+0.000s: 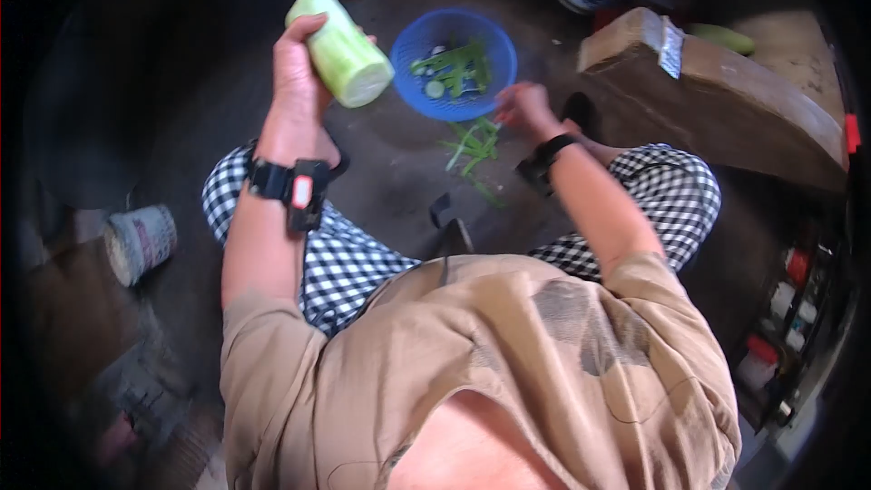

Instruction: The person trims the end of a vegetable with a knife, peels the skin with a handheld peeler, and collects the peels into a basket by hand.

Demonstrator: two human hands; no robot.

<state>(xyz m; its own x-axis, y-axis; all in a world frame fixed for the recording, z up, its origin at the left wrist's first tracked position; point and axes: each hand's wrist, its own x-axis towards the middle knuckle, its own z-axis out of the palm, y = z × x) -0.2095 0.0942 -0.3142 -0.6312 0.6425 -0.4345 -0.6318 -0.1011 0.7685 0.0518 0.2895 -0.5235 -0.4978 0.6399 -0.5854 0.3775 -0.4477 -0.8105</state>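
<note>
My left hand (298, 63) is wrapped round a thick, pale green peeled bottle gourd (343, 53), lifted off the floor and tilted, its flat cut end facing down and to the right. My right hand (529, 109) is just off the lower right rim of a blue plastic colander (405, 91). Its fingers look curled, but they are blurred, and whatever is between them cannot be made out. Inside the colander are green peel strips (464, 65) and a small pale round slice (435, 89). More green peels (476, 147) lie on the floor below it.
A dark curved object (442, 210) stands between my legs. At the right are a large brown block-like object (699, 82) and a green elongated vegetable (724, 38) behind it. A white printed tub (141, 243) lies tipped at the left. Small jars (758, 361) line the right edge.
</note>
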